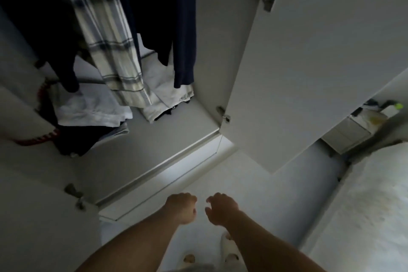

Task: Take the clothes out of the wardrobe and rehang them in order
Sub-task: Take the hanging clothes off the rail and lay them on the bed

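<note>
Both hands low, in front of the open wardrobe. Left hand (182,207) curled, holding nothing; right hand (220,207) loosely curled, empty. Folded piles sit on the wardrobe shelf (176,121). Beyond them hang the plaid shirt (106,35) and dark garments (167,6). I should reach up to the hangers, not tug hems.

Dim room, pale floor (276,194), white bed (371,205)

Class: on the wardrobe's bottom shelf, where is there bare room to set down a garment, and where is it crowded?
Bare: the shelf's front right, between the folded piles and the open door. Crowded: the back left, under the plaid shirt, with white folded clothes.
</note>
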